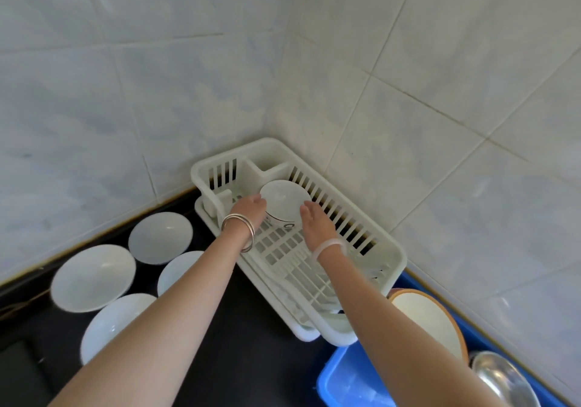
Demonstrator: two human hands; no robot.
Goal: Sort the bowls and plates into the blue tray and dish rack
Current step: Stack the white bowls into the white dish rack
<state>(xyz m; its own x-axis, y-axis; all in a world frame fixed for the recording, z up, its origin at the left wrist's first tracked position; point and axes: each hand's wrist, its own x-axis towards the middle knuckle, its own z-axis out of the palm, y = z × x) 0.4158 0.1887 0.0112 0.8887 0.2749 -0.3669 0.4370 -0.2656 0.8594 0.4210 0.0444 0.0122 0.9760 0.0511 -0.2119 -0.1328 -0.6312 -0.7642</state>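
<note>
We log one white bowl [284, 200] tilted in the dish rack [390, 257], between our left hand [250, 212] and right hand [316, 223], fingers open, loosely flanking it.

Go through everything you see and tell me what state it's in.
Bowl: tilted in dish rack, between both hands.
Dish rack: otherwise empty.
Left hand: touching the bowl.
Right hand: open beside the bowl.
Four white plates: flat on counter.
Blue tray: holds dishes.

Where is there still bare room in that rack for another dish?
The dish rack grid between the white bowl and its near end is bare. The far end is crowded: both hands, left hand and right hand, flank the bowl.
</note>
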